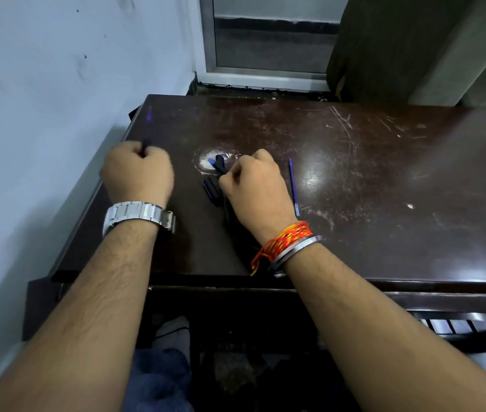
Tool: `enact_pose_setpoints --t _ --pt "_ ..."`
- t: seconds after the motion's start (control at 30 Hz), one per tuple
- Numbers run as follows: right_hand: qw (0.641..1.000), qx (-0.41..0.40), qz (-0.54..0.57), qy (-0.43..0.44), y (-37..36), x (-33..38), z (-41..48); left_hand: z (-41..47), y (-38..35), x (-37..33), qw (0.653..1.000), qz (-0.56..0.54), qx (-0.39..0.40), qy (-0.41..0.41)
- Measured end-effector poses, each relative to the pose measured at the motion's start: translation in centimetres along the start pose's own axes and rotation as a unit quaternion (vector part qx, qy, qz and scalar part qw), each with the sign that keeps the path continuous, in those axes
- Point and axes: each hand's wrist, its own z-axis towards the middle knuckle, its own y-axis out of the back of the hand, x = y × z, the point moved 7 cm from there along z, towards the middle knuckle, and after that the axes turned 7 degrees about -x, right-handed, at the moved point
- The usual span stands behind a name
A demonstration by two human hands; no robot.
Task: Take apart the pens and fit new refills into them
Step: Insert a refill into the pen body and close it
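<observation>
Both forearms reaching in over the near desk edge. Watch on left wrist, thread band on right.

Right hand mid-desk, curled closed, resting on or gripping the pile of dark pen parts; blue cap end poking out past the fingers toward the far edge. Exact hold hidden by knuckles; likely pinching one barrel. Pile touching the hand's left side, running roughly near-to-far.

Loose blue refill flat on desk just right of right hand, not touching it. Long axis near-to-far, slightly slanted; which end is the tip too small to tell. Right hand clearly nearer to it than left.

Left hand near left desk edge, fisted around a thin dark piece, motion-blurred, sticking out toward the far edge; refill or barrel, cannot tell.

Judgement: mid-disassembly, refill swap not yet done. Next pick probably the loose refill by the right hand: short sideways reach to the right, grasp across its long axis.
</observation>
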Motion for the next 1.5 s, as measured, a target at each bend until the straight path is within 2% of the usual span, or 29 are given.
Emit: enact_pose_setpoints --t 0.1,0.23,0.4,0.77,0.87,1.0,1.2,1.3,1.5 --pt "0.998 -0.009 0.052 -0.030 0.6 -0.7 0.2 0.6 1.5 1.8 0.993 0.097 0.005 0.073" --pt "0.996 -0.004 0.072 -0.045 0.5 -0.8 0.2 0.7 1.0 2.0 0.988 0.137 0.041 0.064" --pt "0.994 -0.003 0.085 -0.071 0.5 -1.2 0.3 0.2 -0.3 1.8 0.988 0.132 0.072 0.037" --pt "0.981 -0.018 0.131 -0.143 0.6 -2.6 0.7 -1.3 -2.0 0.3 0.995 0.065 0.068 -0.019" --pt "0.964 -0.039 0.195 -0.179 0.8 -3.1 0.6 -1.8 -2.6 0.0 0.995 0.026 0.093 -0.016" --pt "0.925 -0.065 0.297 -0.228 0.7 -3.8 0.5 -3.7 -4.5 -0.4 0.979 -0.068 0.193 0.020" --pt "0.898 -0.093 0.338 -0.266 1.0 -4.6 0.7 -5.9 -6.3 -1.0 0.944 -0.150 0.289 0.058" --pt "0.898 -0.108 0.339 -0.258 1.4 -5.1 1.1 -6.3 -6.7 -1.0 0.937 -0.155 0.308 0.059" --pt "0.839 -0.084 0.457 -0.284 1.2 -5.0 1.7 -6.8 -6.9 -1.3 0.928 -0.167 0.331 0.050"
